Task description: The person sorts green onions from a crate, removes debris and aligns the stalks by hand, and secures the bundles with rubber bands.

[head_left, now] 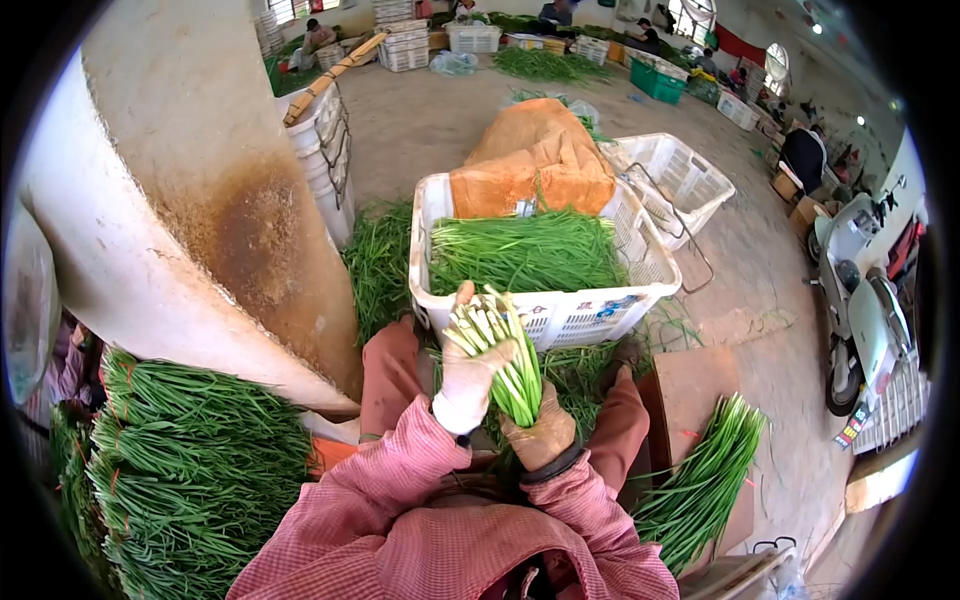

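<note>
A: What's biggest in front?
B: The crate point(590, 322), straight ahead of the person. The pile point(195, 480) sits down on the left.
A: And inside the crate?
B: Greens point(530, 250), with most of their stems lying crosswise, left to right.
A: Anything on the right?
B: A loose bundle point(705, 480), slanting, with its pale ends up and away. The right hand point(543, 430) is the nearer one to it.
A: Where's the bunch point(516, 378)?
B: Between both hands, above the lap and just this side of the crate's front wall. Its long axis runs from the pale ends, which point away and a little left, down to the green part near the body.
A: So it's at an angle to the crate's layer?
B: Clearly, nearer to crossing it than matching it. I'd judge that to be the relation that counts.
A: Which hand is closer to the crate?
B: The left point(474, 376). It clasps the bunch near the pale ends, thumb laid over the stems.
A: And the right?
B: Wrapped round the bunch lower down, nearer the body. Neither hand is free.
</note>
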